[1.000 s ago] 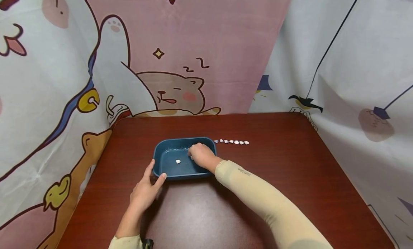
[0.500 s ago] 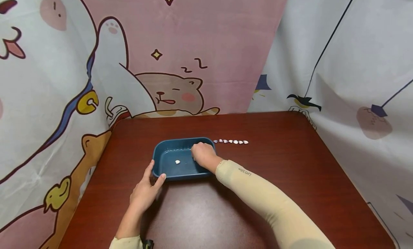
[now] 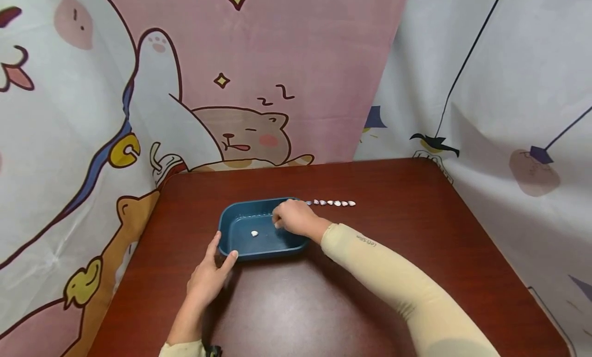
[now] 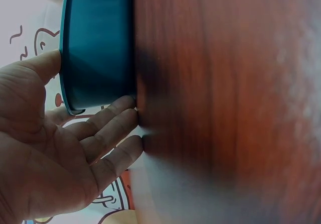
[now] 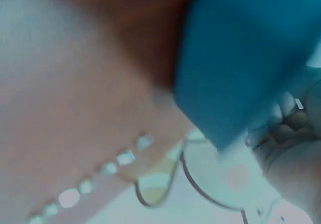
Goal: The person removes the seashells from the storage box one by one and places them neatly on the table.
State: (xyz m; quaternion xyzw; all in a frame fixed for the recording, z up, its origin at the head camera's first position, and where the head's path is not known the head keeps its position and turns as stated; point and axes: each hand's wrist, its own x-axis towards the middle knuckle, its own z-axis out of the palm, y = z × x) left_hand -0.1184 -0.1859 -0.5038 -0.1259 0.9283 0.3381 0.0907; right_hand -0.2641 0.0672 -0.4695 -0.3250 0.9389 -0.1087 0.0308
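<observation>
A blue rectangular tray stands on the table with one small white seashell lying in it. My left hand steadies the tray's near left corner. Its thumb touches the rim, while the other fingers reach out fairly straight beside the wall in the left wrist view. Over the tray's right side, my right hand has its fingers curled together. A small white bit, seemingly a seashell, shows at those fingers in the blurred right wrist view; the hand mostly hides it.
A row of several small seashells lies on the table just right of the tray's far corner. The reddish-brown table extends to both sides. Printed cloth hangs behind and around it.
My right hand drew back slightly to the right, then rose a little over the tray, its fingers showing more plainly. The left hand stays at the tray's corner. The head view shifted slightly.
</observation>
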